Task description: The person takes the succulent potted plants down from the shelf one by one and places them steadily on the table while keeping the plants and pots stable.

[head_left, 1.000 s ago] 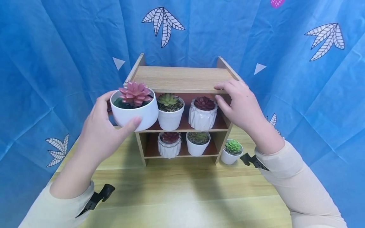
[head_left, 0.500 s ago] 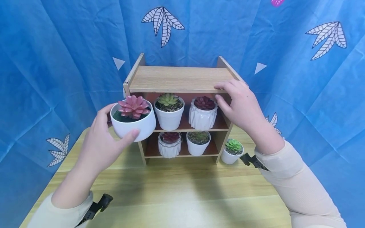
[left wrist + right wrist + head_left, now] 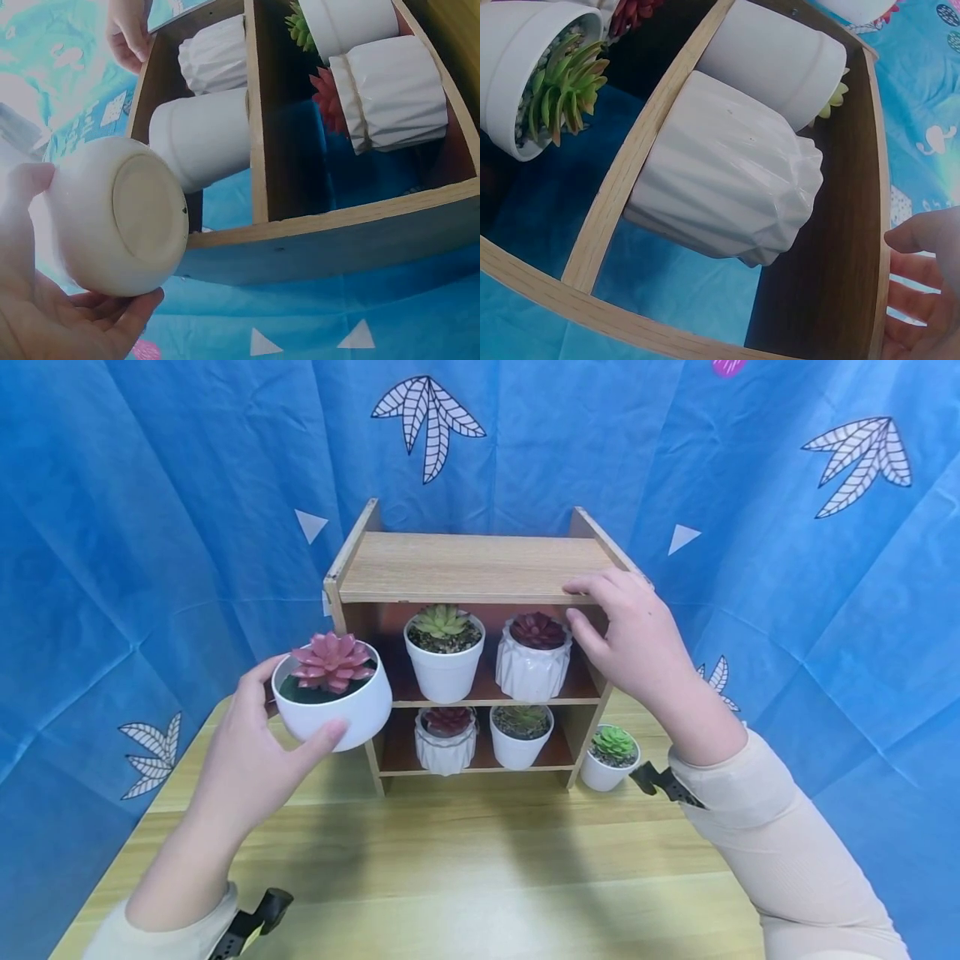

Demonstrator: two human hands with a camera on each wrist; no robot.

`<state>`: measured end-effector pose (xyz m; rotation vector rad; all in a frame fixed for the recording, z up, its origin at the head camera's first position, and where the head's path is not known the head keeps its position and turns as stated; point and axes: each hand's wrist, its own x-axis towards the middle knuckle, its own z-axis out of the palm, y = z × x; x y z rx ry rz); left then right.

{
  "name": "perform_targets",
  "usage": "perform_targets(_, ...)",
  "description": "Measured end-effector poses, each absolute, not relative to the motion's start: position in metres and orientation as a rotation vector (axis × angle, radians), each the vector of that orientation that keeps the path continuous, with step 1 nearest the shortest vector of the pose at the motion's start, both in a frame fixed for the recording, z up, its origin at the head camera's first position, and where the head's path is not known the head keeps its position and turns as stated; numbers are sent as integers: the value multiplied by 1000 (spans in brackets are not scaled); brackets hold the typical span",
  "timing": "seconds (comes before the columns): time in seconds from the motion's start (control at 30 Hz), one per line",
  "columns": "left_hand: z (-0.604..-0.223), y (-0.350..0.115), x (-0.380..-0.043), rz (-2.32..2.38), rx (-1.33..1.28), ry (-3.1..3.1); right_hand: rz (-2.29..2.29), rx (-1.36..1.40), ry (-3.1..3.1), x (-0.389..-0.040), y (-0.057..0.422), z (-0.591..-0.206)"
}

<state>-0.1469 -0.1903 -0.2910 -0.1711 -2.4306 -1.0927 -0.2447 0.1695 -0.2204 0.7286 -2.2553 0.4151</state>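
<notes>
My left hand [image 3: 243,756] grips a white bowl-shaped pot [image 3: 345,718] with a pink succulent [image 3: 332,662], thumb on its front and fingers round the far side. The pot is in the air at the shelf's left front; the left wrist view shows its round base [image 3: 152,206]. My right hand [image 3: 637,631] rests at the right end of the wooden shelf's top board [image 3: 472,560], fingers on it and thumb below its front edge. On the upper tier stand a green succulent in a white pot [image 3: 445,668] and a dark red one in a ridged white pot [image 3: 533,670].
The lower tier holds a ridged pot [image 3: 446,752] with a red succulent and a plain pot [image 3: 519,747] with a green one. Another potted green succulent [image 3: 611,760] stands on the wooden table [image 3: 480,860] right of the shelf. A blue curtain [image 3: 525,452] hangs behind.
My left hand has moved the pink succulent's pot down and slightly left, away from the green succulent beside it. The right hand has stayed at the top board.
</notes>
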Motion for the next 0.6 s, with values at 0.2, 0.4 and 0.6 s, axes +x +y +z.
perform_targets(0.2,-300,-196,-148,-1104,-171,-2419,412,731,-2242,-245,170,-220)
perform_targets(0.4,-308,-200,-148,-1095,-171,-2418,416,730,-2249,-246,170,-221)
perform_targets(0.6,-318,-203,-149,-1083,-175,-2419,414,725,-2251,-245,171,-222)
